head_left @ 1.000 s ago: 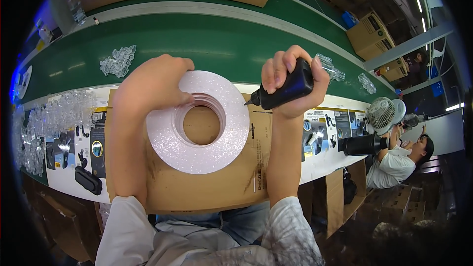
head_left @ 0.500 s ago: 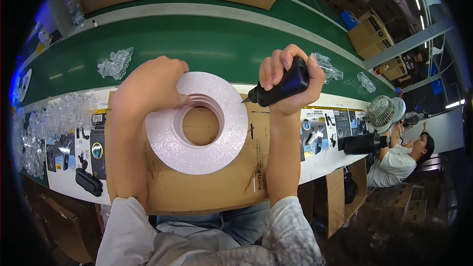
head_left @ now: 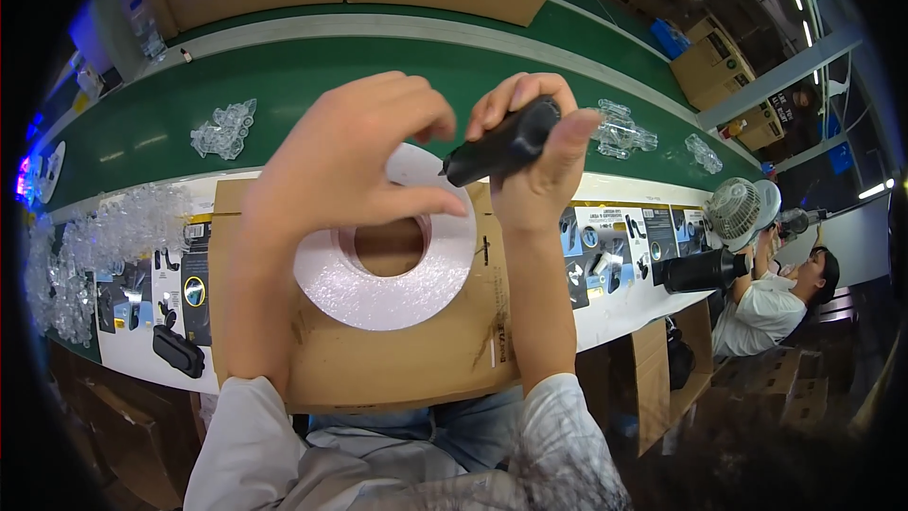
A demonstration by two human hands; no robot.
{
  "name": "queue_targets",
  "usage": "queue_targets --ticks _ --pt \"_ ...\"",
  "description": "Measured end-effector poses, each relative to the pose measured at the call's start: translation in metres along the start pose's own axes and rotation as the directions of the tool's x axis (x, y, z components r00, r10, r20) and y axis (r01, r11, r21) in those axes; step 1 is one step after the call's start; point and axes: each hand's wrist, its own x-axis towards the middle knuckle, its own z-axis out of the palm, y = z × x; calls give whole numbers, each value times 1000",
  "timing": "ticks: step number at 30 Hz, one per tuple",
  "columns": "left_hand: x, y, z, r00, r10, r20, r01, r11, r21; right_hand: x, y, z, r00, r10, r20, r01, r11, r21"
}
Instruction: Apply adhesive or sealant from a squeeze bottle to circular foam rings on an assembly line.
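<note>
My right hand (head_left: 544, 175) grips a black squeeze bottle (head_left: 506, 144) whose thin pointed nozzle is tilted toward the left, above the edge of a white glittery ring (head_left: 383, 303). My left hand (head_left: 355, 156) is raised over that ring's upper left, its thumb and fingers apart with nothing between them, and its fingertips come close to the nozzle end. Lying flat on a sheet of brown cardboard (head_left: 416, 369), the ring looks like stacked layers around a wide hole. The left hand hides part of its top.
Clear plastic parts sit on the green surface: a cluster (head_left: 225, 130) at left and another (head_left: 624, 131) at right. A heap of clear parts (head_left: 132, 227) and a black case (head_left: 178, 350) lie left. Rightward are a fan (head_left: 735, 210), a black cylinder (head_left: 700, 272) and a person (head_left: 771, 312).
My left hand has let go of the ring and moved up and right toward the bottle. My right hand has shifted left with the bottle, lifting it over the ring.
</note>
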Motion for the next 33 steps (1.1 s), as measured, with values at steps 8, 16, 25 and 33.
queue_targets --ticks 8,16,25,33 --pt "3 6 3 966 128 -227 -110 990 91 2 -9 -4 980 -64 188 114 956 -270" --pt "-2 1 1 968 -36 -248 -4 987 -159 11 -19 -21 885 261 385 -35 862 -506" --pt "-1 3 8 980 -106 -169 81 985 -152 14 -7 -33 864 159 478 172 800 -575" --pt "0 4 10 978 -137 -155 110 979 -173 15 2 -36 876 89 474 186 845 -502"
